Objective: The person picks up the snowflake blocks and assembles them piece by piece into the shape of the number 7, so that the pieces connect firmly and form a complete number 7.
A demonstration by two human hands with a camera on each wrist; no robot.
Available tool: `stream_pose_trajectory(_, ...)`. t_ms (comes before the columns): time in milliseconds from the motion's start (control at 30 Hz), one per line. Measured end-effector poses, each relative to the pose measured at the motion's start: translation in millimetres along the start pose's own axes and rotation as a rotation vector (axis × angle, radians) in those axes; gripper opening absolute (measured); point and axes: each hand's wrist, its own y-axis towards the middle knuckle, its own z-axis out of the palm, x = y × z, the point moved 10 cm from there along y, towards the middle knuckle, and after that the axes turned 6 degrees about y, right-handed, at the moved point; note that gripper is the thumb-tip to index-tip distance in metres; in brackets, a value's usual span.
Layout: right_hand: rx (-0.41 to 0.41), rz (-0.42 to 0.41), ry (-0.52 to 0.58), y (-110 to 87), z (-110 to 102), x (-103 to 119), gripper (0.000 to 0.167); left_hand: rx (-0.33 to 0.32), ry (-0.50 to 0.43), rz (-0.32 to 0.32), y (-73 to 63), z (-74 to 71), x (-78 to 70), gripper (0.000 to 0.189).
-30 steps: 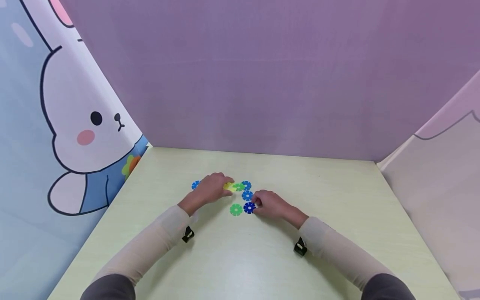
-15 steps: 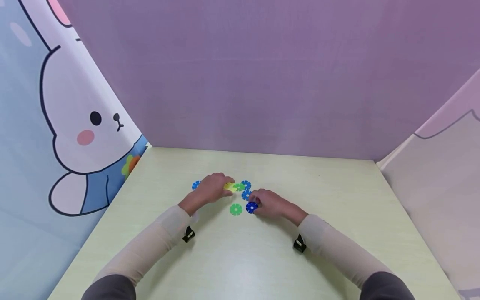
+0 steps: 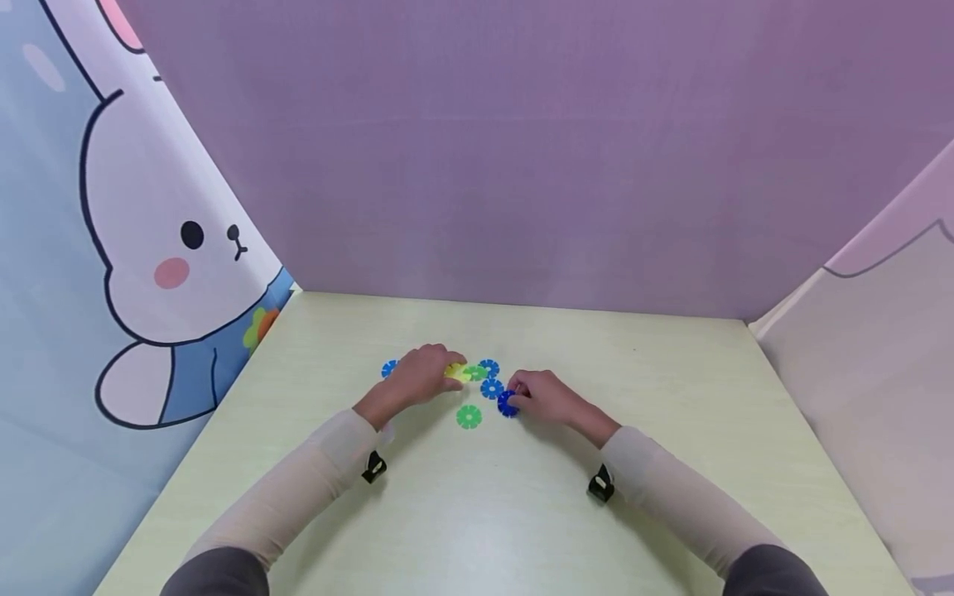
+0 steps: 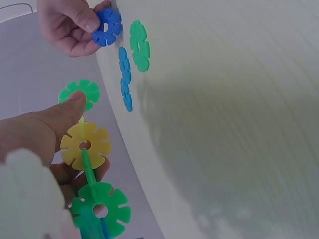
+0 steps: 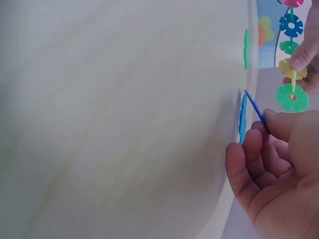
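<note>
At nine o'clock of my left hand (image 3: 421, 374), a blue disc (image 3: 389, 367) of the chain (image 4: 99, 142) is peeking out. That hand is gripping the chain with its thumb near the yellow disc (image 3: 457, 373), while the end disc (image 3: 475, 373) is jutting out at three o'clock. I'm judging that a hard push on that unsupported end could twist a slot joint apart.

On the tabletop (image 3: 477, 513), the loose green disc (image 3: 464, 415) is lying between eight and nine o'clock from the navy disc; the pale discs (image 3: 486, 387) are lying between ten and eleven. A low sweep of my knuckles could scatter them.

My right hand (image 3: 546, 397) is pinching the navy disc (image 3: 505, 406) by its edge. With so little hold, it may spin or slip if its slots are meeting another disc crooked.
</note>
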Motion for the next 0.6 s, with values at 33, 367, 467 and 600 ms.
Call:
stream_pose_trajectory(33,-0.007,-0.003,0.008,0.7,-2.2,-1.2,0.014,-0.001,0.002,-0.001,0.9,0.1,-0.1,0.048)
stream_pose_trajectory(367,-0.088,0.028,0.26,10.7,-23.0,-17.1,0.016,0.0,0.003,0.0,7.9,-0.7,-6.2,0.047)
stream_pose_trajectory(467,-0.112,0.042,0.342,13.7,-28.6,-20.2,0.016,-0.002,0.0,-0.004,9.5,-2.0,-8.7,0.047)
stream_pose_trajectory(600,-0.125,0.079,0.413,17.2,-31.9,-25.2,0.016,-0.003,0.0,-0.011,11.8,-3.7,-11.7,0.047)
